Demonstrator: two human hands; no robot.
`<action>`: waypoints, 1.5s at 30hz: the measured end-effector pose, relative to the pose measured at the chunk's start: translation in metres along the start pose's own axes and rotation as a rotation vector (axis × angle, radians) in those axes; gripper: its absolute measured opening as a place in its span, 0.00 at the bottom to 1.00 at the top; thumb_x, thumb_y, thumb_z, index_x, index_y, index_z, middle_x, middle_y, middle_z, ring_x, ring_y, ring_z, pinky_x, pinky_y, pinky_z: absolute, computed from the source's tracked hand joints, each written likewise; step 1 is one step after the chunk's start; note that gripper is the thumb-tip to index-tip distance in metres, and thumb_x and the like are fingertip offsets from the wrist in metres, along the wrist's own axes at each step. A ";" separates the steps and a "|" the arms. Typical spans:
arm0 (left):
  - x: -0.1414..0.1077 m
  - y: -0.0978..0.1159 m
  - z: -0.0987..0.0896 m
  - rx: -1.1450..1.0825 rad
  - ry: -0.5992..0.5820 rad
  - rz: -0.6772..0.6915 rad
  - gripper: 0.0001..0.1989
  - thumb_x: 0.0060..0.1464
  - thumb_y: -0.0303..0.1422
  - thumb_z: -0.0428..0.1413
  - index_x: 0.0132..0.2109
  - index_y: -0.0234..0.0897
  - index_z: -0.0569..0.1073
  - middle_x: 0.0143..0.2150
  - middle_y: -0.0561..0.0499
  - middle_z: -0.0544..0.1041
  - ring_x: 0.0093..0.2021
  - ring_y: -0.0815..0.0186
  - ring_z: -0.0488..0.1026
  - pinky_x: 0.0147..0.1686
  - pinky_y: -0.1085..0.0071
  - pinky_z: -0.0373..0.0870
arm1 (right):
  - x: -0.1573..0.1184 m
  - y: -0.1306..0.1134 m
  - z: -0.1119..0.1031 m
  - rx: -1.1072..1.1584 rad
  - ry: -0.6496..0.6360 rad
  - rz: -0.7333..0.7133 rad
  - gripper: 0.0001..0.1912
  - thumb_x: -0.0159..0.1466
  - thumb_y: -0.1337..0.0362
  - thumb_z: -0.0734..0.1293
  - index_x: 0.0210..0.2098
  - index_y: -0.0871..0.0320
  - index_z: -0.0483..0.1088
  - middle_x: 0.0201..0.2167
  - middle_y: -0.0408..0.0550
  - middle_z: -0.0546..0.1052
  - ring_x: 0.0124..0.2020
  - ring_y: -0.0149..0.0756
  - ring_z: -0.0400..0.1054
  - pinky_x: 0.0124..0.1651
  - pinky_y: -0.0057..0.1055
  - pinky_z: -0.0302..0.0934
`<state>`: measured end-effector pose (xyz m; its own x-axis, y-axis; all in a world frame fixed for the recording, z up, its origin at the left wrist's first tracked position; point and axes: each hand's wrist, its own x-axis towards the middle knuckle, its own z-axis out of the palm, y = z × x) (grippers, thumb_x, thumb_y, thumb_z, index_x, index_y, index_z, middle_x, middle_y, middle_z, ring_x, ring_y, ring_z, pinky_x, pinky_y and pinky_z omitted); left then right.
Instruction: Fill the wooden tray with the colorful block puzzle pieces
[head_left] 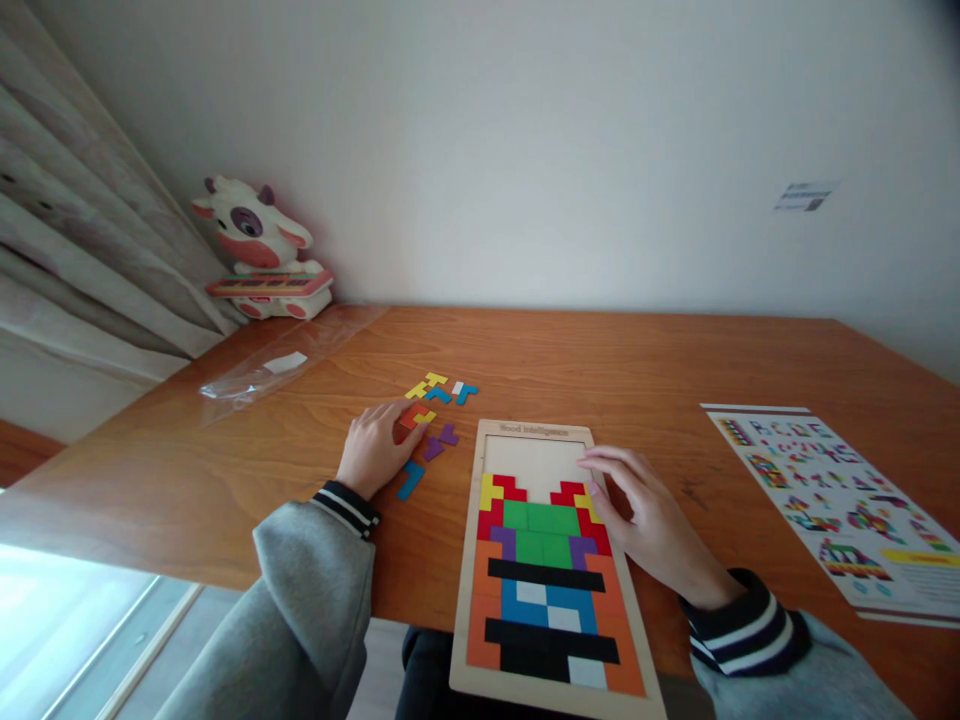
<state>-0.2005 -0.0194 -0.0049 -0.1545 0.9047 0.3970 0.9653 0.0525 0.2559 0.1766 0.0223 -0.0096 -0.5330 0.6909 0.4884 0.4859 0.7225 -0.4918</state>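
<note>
My left hand (pixel 379 445) is low over loose wooden puzzle pieces, left of the puzzle board. Its thumb and fingers are apart, around an orange piece (pixel 411 414) and a yellow piece (pixel 426 417) lying on the table. Whether the fingertips touch them, I cannot tell. Two purple pieces (pixel 448 435) and a blue piece (pixel 410 480) lie close to the thumb. My right hand (pixel 637 505) is at the right rim of the wooden puzzle board (pixel 534 431), fingers stretched and holding nothing. Coloured pieces fill the board's lower part; its top shows bare wood (pixel 532 460).
More yellow pieces (pixel 436 379), blue pieces (pixel 466 393) and a white one (pixel 457 387) lie behind my left hand. A printed pattern sheet (pixel 832 510) is on the right. At the back left are a clear plastic bag (pixel 300 375) and a cow-shaped toy piano (pixel 262 250). A wall bounds the table.
</note>
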 end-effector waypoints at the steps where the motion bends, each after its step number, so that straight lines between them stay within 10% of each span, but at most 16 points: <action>1: 0.003 -0.001 0.000 0.002 -0.017 -0.028 0.23 0.60 0.50 0.54 0.54 0.40 0.75 0.52 0.45 0.80 0.51 0.51 0.77 0.54 0.54 0.71 | 0.000 0.000 0.000 -0.001 0.003 0.001 0.11 0.70 0.64 0.62 0.51 0.51 0.68 0.50 0.50 0.74 0.53 0.43 0.70 0.57 0.44 0.66; 13: 0.008 0.004 0.002 -0.310 -0.099 -0.124 0.22 0.56 0.49 0.58 0.53 0.44 0.77 0.50 0.51 0.82 0.51 0.56 0.78 0.51 0.64 0.75 | 0.002 -0.003 -0.002 0.019 0.010 0.013 0.12 0.70 0.63 0.61 0.51 0.51 0.70 0.49 0.50 0.75 0.53 0.43 0.71 0.57 0.43 0.67; 45: 0.014 0.005 0.010 -0.192 0.036 0.111 0.16 0.61 0.46 0.55 0.47 0.40 0.78 0.55 0.44 0.78 0.55 0.55 0.74 0.59 0.54 0.69 | 0.003 -0.005 -0.002 0.031 0.012 0.009 0.11 0.70 0.64 0.61 0.50 0.51 0.70 0.49 0.51 0.75 0.53 0.44 0.71 0.57 0.45 0.68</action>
<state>-0.1960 -0.0022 -0.0071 -0.0600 0.8846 0.4624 0.9197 -0.1311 0.3701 0.1741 0.0211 -0.0041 -0.5202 0.6976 0.4927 0.4690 0.7155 -0.5178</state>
